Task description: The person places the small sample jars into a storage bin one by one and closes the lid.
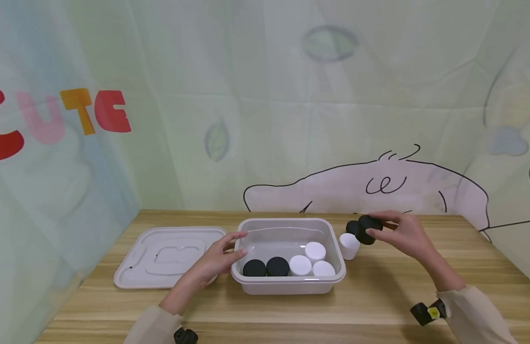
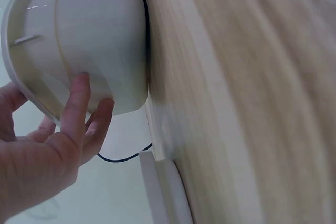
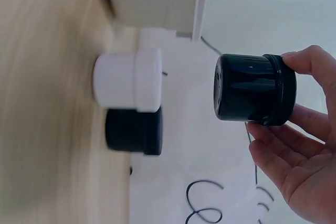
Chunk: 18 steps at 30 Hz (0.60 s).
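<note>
My right hand (image 1: 404, 236) pinches a black lidded jar (image 3: 254, 88) by its lid and holds it above the table. Below it stand a white lidded jar (image 3: 127, 80) and another black jar (image 3: 134, 131), side by side. My left hand (image 1: 219, 255) holds the left rim of a white plastic box (image 1: 286, 285), and in the left wrist view its fingers (image 2: 79, 98) lie against the outer wall. Along the near side inside the box are two black jars (image 1: 277, 266) and three white jars (image 1: 300, 265). The box's far half shows bare floor.
A flat white lid (image 1: 162, 258) lies on the wooden table (image 1: 265, 317) left of the box, partly behind my left forearm. A printed cloth backdrop (image 1: 265, 105) hangs along the table's far edge.
</note>
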Motion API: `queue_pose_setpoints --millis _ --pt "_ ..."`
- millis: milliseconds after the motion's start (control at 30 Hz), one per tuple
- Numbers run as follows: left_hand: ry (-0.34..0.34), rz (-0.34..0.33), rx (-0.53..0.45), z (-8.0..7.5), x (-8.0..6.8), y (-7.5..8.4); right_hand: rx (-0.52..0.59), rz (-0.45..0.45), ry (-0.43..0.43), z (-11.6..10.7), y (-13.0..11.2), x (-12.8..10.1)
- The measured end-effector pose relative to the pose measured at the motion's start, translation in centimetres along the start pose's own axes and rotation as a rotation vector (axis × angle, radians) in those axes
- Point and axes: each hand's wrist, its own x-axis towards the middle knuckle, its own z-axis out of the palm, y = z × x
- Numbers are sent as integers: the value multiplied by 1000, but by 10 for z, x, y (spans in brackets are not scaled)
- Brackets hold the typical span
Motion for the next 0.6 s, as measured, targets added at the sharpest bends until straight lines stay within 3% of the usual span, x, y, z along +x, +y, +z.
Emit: queue_pose_setpoints --millis 233,600 --pt "5 -1 2 0 0 0 48 -22 -2 9 -19 8" --pt "5 -1 -1 1 -1 1 126 -36 -82 33 -39 20"
